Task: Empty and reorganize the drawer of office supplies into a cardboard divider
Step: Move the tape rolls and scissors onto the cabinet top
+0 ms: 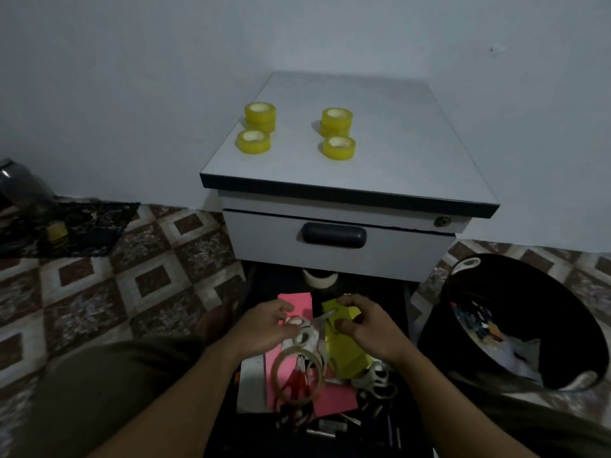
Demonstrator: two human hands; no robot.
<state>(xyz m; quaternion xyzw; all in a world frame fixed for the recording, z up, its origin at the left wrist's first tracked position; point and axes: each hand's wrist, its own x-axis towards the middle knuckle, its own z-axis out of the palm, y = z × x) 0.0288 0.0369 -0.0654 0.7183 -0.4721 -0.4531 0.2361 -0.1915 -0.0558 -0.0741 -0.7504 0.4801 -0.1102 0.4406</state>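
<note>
The lower drawer (407, 302) of a grey cabinet is pulled out towards me, full of mixed supplies. My left hand (264, 325) grips the white handles of a pair of scissors (312, 328) lying over pink paper (330, 396). My right hand (367, 328) pinches a yellow-green paper sheet (345, 353) beside the scissor blades. A large clear tape ring (297, 375) rests on red-handled scissors (294, 380). More white-handled scissors (377, 380) lie to the right. A white tape roll (320, 278) sits at the drawer's back. No cardboard divider is visible.
Several yellow tape rolls (254, 141) (339, 147) stand on the cabinet top (396, 153), some stacked in twos. The upper drawer (334, 235) is closed. A black bin (515, 322) with scraps stands at the right. Patterned tile floor (132, 276) lies left, my knee (99, 391) below.
</note>
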